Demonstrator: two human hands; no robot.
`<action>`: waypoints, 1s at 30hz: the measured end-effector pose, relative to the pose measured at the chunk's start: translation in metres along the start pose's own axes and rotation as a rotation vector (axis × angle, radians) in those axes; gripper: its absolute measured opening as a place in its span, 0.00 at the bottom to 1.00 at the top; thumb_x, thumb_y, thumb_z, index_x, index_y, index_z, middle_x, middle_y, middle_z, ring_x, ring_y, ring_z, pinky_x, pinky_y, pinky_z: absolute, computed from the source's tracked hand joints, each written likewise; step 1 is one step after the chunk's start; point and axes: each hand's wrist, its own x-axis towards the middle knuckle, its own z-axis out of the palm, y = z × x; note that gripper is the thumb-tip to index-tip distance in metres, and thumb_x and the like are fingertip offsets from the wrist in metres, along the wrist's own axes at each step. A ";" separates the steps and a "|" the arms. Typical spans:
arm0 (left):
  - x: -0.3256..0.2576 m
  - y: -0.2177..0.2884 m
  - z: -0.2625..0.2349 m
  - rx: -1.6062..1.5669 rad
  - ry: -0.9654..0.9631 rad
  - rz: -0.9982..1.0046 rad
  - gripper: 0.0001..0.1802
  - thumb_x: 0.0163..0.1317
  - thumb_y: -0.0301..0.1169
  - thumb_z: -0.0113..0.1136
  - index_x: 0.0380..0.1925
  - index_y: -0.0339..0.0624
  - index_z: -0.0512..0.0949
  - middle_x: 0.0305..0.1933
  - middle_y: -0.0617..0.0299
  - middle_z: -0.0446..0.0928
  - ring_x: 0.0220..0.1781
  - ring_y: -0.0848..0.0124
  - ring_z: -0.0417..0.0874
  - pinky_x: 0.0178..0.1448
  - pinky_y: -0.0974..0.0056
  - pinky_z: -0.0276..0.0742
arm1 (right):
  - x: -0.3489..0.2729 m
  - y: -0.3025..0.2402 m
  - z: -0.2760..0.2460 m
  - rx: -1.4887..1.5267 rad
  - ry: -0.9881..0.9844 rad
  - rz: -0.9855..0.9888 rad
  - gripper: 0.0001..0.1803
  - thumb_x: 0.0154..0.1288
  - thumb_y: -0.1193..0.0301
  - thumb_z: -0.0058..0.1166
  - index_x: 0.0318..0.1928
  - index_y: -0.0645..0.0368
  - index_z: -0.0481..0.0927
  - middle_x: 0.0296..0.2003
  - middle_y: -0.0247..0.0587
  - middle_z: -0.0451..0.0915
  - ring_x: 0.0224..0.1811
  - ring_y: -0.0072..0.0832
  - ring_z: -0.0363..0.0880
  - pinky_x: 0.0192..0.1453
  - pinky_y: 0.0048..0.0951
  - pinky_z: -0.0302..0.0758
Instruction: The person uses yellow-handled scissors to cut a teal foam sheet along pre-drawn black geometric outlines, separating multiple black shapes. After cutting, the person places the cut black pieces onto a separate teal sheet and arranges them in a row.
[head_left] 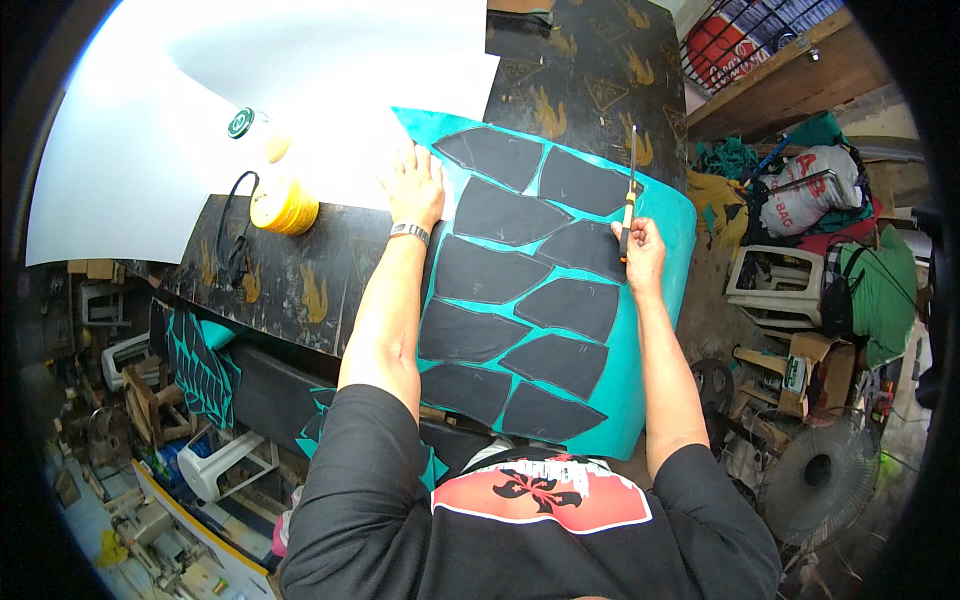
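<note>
A teal sheet (668, 240) lies over the table in front of me, with several pointed dark panels (500, 210) set closely in rows on it. Thin teal gaps run between the panels, and small light marks show on some. My left hand (415, 187) is flat with fingers spread, at the sheet's left edge beside the white paper. At the right side of the panels, my right hand (642, 253) closes around a slim tool (628, 215) with a yellow and black handle. Its long, thin metal end points away from me; its exact kind is unclear.
Large white paper (330, 60) covers the table's far left. A yellow tub (285, 207) and a green-lidded jar (245, 122) stand there, near a black strap (232, 235). A fan (820, 480), a white stool (775, 283) and bags crowd the right; another stool (225, 465) is lower left.
</note>
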 end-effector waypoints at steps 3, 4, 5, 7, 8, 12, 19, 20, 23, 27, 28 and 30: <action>0.008 -0.002 0.003 -0.069 -0.012 -0.002 0.17 0.73 0.45 0.44 0.52 0.47 0.72 0.73 0.54 0.61 0.72 0.53 0.64 0.64 0.36 0.62 | 0.003 -0.001 0.003 0.011 0.006 0.024 0.14 0.61 0.69 0.69 0.36 0.59 0.74 0.25 0.23 0.70 0.26 0.11 0.64 0.27 0.16 0.63; 0.011 -0.002 0.004 -0.058 0.001 0.009 0.17 0.73 0.45 0.44 0.51 0.47 0.72 0.73 0.54 0.62 0.71 0.54 0.64 0.64 0.37 0.63 | 0.004 -0.002 0.003 0.025 0.000 0.035 0.14 0.61 0.69 0.69 0.36 0.59 0.74 0.25 0.23 0.70 0.26 0.11 0.64 0.27 0.16 0.63; 0.013 -0.002 0.006 -0.040 0.028 0.016 0.17 0.73 0.45 0.44 0.50 0.47 0.72 0.72 0.54 0.63 0.71 0.54 0.65 0.64 0.38 0.63 | 0.005 -0.002 0.005 0.016 0.009 0.029 0.14 0.61 0.69 0.70 0.36 0.59 0.74 0.25 0.23 0.70 0.26 0.10 0.64 0.27 0.16 0.63; 0.019 -0.001 0.008 -0.009 0.051 0.019 0.17 0.73 0.46 0.44 0.50 0.47 0.73 0.71 0.54 0.64 0.70 0.54 0.66 0.63 0.39 0.64 | 0.007 -0.003 0.006 0.013 0.022 0.036 0.14 0.61 0.70 0.70 0.36 0.58 0.74 0.25 0.23 0.70 0.25 0.10 0.64 0.27 0.15 0.63; 0.022 0.000 0.009 0.003 0.047 0.011 0.18 0.73 0.46 0.44 0.50 0.46 0.73 0.70 0.53 0.65 0.70 0.55 0.66 0.63 0.40 0.65 | 0.007 -0.003 0.006 0.031 0.016 0.032 0.14 0.61 0.69 0.70 0.36 0.58 0.75 0.25 0.23 0.70 0.25 0.10 0.64 0.27 0.15 0.63; 0.033 0.000 0.016 0.005 0.057 0.010 0.20 0.74 0.48 0.44 0.49 0.46 0.75 0.70 0.54 0.66 0.70 0.56 0.66 0.64 0.40 0.65 | 0.010 -0.005 0.009 0.047 0.001 0.018 0.15 0.60 0.68 0.71 0.36 0.58 0.75 0.25 0.23 0.71 0.25 0.10 0.64 0.27 0.15 0.62; 0.060 -0.012 0.049 0.130 0.012 0.085 0.26 0.75 0.50 0.39 0.56 0.45 0.76 0.72 0.54 0.65 0.72 0.55 0.65 0.68 0.40 0.63 | 0.021 -0.010 0.019 0.038 0.002 0.026 0.14 0.60 0.68 0.71 0.36 0.57 0.75 0.25 0.23 0.71 0.25 0.10 0.65 0.27 0.15 0.62; 0.062 -0.013 0.052 0.157 -0.013 0.095 0.26 0.75 0.50 0.38 0.57 0.44 0.76 0.72 0.54 0.66 0.73 0.55 0.64 0.69 0.40 0.63 | 0.023 -0.010 0.020 0.047 -0.001 0.030 0.14 0.61 0.69 0.70 0.36 0.57 0.75 0.25 0.23 0.71 0.26 0.10 0.65 0.27 0.15 0.62; 0.065 -0.014 0.052 0.184 0.029 0.176 0.28 0.74 0.52 0.42 0.56 0.42 0.78 0.70 0.54 0.68 0.73 0.55 0.64 0.70 0.42 0.63 | 0.030 -0.009 0.025 0.056 -0.008 0.008 0.13 0.61 0.69 0.70 0.36 0.58 0.75 0.25 0.24 0.72 0.26 0.10 0.66 0.27 0.16 0.62; 0.065 -0.003 0.028 -0.285 0.313 0.065 0.25 0.66 0.50 0.59 0.51 0.40 0.80 0.52 0.51 0.79 0.60 0.54 0.75 0.63 0.56 0.72 | 0.047 -0.009 0.038 0.010 -0.009 -0.021 0.14 0.60 0.68 0.70 0.35 0.57 0.76 0.25 0.23 0.71 0.26 0.11 0.64 0.28 0.17 0.61; 0.062 -0.002 0.019 -0.447 0.225 -0.032 0.26 0.62 0.51 0.63 0.45 0.37 0.80 0.47 0.51 0.79 0.53 0.55 0.76 0.56 0.57 0.72 | 0.051 -0.010 0.043 -0.007 -0.005 0.010 0.14 0.60 0.67 0.71 0.34 0.56 0.76 0.25 0.22 0.70 0.26 0.11 0.63 0.28 0.17 0.60; 0.057 -0.005 -0.002 -0.773 0.095 -0.183 0.29 0.55 0.53 0.72 0.35 0.33 0.80 0.38 0.52 0.79 0.38 0.57 0.78 0.43 0.59 0.74 | 0.063 -0.013 0.053 -0.113 -0.043 -0.040 0.15 0.59 0.66 0.72 0.33 0.57 0.77 0.24 0.23 0.70 0.25 0.12 0.63 0.27 0.18 0.61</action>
